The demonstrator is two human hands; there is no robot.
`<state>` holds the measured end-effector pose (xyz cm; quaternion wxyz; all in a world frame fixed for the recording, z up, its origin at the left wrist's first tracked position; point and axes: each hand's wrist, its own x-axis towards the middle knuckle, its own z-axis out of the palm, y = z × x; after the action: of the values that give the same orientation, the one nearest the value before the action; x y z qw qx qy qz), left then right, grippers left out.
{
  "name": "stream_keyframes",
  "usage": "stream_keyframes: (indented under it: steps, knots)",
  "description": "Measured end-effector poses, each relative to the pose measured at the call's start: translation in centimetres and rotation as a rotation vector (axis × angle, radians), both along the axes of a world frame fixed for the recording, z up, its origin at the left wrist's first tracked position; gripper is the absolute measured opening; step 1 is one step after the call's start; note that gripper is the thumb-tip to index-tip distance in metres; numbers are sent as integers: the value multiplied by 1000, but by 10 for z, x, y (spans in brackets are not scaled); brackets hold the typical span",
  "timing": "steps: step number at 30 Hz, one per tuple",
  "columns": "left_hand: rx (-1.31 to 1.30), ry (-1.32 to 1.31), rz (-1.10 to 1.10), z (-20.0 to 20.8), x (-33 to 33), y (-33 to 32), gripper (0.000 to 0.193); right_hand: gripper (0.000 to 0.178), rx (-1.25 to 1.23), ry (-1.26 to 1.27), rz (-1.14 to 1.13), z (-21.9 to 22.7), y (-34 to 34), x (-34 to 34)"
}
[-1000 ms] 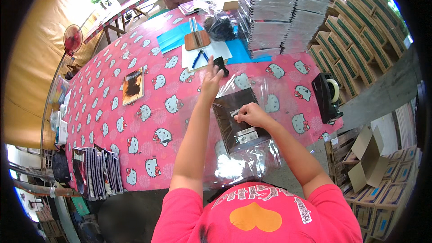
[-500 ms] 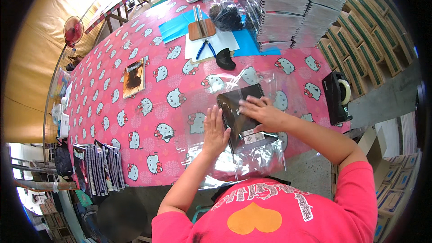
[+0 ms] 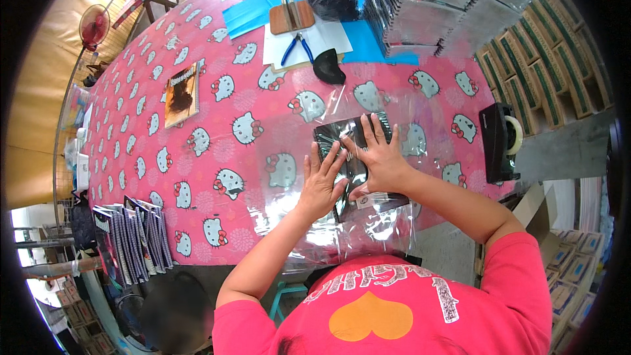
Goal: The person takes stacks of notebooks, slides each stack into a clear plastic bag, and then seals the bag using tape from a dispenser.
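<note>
A black spiral-bound notebook [image 3: 334,133] lies on the table under clear plastic film [image 3: 289,220], which spreads out past it on all sides. My left hand [image 3: 322,183] rests over the notebook's left edge with its fingers apart. Flat across the notebook's middle and right part is my right hand [image 3: 380,161], fingers spread. The two hands are side by side, the fingertips of the left close to the right thumb. Both hands cover much of the cover, and a white label [image 3: 378,201] shows below the right palm.
Beyond the hands lie a black curved piece [image 3: 328,67], blue pliers [image 3: 297,49] and a wooden block [image 3: 292,18]. Tall stacks of wrapped notebooks [image 3: 427,10] stand far right, near a tape dispenser [image 3: 497,141]. More notebooks sit at left [image 3: 135,236]; an orange-covered one [image 3: 182,95] lies alone.
My right hand has turned and flattened, its fingers now pointing away from me. My left hand has slid right onto the notebook. The view has shifted slightly.
</note>
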<state>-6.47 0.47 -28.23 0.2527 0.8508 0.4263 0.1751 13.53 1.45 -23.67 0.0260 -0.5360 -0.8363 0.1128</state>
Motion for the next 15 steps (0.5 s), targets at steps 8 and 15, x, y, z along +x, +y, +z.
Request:
stream_keyframes:
  steps: [8, 15]
  knots:
    - [126, 255, 63, 23, 26, 16, 67, 137, 27, 12, -42, -2, 0, -1]
    - [77, 321, 64, 32, 36, 19, 73, 131, 48, 72, -187, -4, -78, -6]
